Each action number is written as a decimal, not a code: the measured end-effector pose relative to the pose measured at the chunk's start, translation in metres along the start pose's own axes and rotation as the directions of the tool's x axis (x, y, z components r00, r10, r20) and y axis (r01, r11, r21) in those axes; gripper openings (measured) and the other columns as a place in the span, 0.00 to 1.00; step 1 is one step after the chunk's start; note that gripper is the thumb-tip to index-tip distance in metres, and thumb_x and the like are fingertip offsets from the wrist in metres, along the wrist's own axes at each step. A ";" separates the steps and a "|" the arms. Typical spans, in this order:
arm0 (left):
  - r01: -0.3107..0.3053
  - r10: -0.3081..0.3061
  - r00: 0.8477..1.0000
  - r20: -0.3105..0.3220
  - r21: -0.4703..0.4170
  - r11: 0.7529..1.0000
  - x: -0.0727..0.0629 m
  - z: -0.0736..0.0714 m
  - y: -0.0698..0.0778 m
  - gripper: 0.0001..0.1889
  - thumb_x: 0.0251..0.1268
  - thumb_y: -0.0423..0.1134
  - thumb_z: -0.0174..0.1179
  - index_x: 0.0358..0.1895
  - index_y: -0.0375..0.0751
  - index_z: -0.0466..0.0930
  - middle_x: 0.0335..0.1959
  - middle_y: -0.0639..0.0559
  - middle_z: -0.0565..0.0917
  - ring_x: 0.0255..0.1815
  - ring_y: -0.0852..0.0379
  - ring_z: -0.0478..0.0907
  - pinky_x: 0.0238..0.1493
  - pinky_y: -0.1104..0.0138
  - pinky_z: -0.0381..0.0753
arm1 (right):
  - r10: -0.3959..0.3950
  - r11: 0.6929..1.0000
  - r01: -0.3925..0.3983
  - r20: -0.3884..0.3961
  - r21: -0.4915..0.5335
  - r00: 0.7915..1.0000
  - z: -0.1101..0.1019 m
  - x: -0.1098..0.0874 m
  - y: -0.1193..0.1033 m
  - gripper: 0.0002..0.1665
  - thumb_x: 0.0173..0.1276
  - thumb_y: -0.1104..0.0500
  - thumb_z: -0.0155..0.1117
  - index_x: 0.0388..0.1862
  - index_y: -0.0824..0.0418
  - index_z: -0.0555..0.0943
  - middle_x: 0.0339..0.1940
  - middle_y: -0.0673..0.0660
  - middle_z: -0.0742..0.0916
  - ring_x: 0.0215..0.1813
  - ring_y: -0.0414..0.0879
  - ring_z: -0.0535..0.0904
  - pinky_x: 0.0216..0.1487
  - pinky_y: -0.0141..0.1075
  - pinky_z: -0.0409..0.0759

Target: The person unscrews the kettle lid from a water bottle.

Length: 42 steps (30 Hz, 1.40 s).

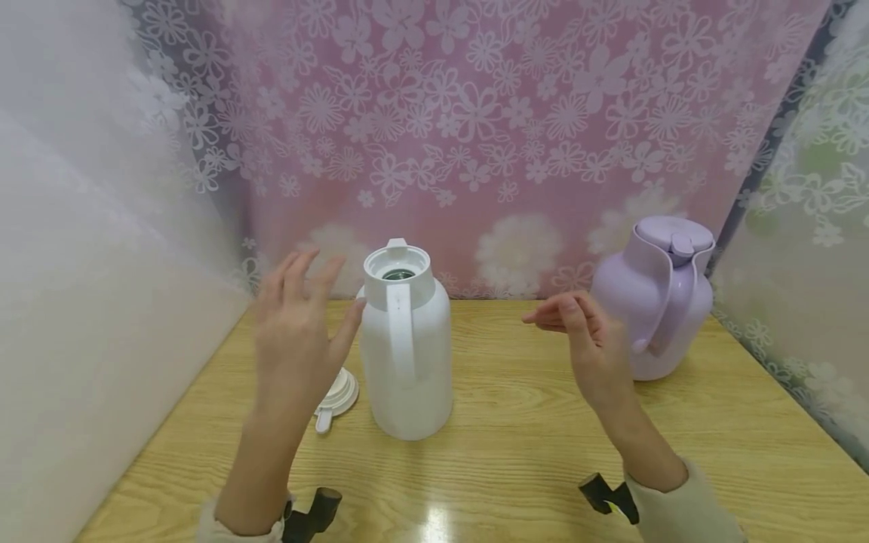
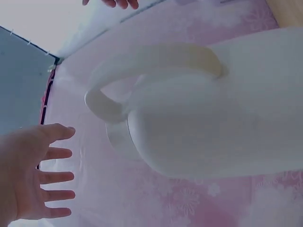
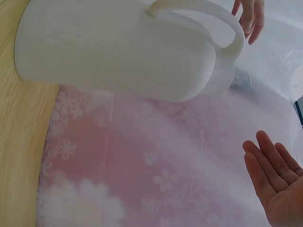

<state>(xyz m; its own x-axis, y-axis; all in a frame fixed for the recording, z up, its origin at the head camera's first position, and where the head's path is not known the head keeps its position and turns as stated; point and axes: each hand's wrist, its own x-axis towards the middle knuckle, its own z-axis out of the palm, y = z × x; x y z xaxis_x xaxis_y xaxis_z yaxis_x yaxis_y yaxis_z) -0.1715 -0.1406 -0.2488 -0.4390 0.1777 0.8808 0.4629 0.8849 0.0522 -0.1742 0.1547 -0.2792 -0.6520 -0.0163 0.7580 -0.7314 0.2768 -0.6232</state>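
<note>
A white thermos jug (image 1: 421,354) stands upright on the wooden table, its mouth uncovered and its handle facing me. Left of it lies a round white lid (image 1: 342,391) with a small tab, partly hidden by my left arm. My left hand (image 1: 295,324) is raised beside the jug's neck with its fingers spread; in the left wrist view it shows apart from the jug. My right hand (image 1: 594,347) hovers to the right, fingers extended and holding nothing. Behind that hand stands a lilac thermos jug (image 1: 652,302), its lid on, partly covered by the hand in the head view.
The light wooden table (image 1: 502,467) reaches back to a pink flowered curtain (image 1: 475,151). A pale wall (image 1: 88,264) borders the left side, and a flowered sheet (image 1: 808,302) hangs along the right. Black wrist mounts sit on both of my wrists.
</note>
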 end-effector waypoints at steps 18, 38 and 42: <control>-0.208 0.215 0.977 0.013 -0.209 0.956 0.020 0.040 0.077 0.25 0.60 0.46 0.59 0.58 0.38 0.70 0.60 0.39 0.67 0.63 0.42 0.59 0.64 0.56 0.55 | 0.087 0.973 -0.131 -0.224 -0.190 0.971 -0.106 -0.005 0.007 0.17 0.74 0.62 0.42 0.40 0.74 0.77 0.32 0.49 0.86 0.39 0.37 0.81 0.44 0.23 0.73; 0.209 0.023 0.925 0.380 -0.557 0.804 0.010 0.144 0.148 0.28 0.67 0.55 0.48 0.65 0.44 0.62 0.64 0.50 0.63 0.64 0.55 0.59 0.59 0.60 0.64 | 0.239 0.811 -0.465 -0.525 -0.355 0.817 -0.168 -0.011 0.069 0.11 0.72 0.51 0.47 0.31 0.43 0.76 0.30 0.30 0.81 0.35 0.23 0.75 0.47 0.21 0.70; 0.317 -0.021 0.898 0.439 -0.614 0.723 0.008 0.171 0.159 0.29 0.67 0.56 0.48 0.66 0.45 0.60 0.65 0.51 0.62 0.64 0.56 0.59 0.57 0.59 0.66 | 0.311 0.778 -0.500 -0.457 -0.381 0.833 -0.176 -0.020 0.089 0.07 0.71 0.48 0.49 0.38 0.40 0.76 0.36 0.29 0.80 0.36 0.22 0.72 0.40 0.18 0.68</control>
<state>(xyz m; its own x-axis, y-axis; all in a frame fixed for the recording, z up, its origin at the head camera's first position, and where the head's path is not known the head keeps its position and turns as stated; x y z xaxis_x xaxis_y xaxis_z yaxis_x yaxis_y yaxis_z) -0.2329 0.0753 -0.3137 -0.7424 0.3301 0.5830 0.6680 0.4315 0.6063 -0.1914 0.3485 -0.3158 -0.6794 0.5121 0.5255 -0.1670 0.5895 -0.7903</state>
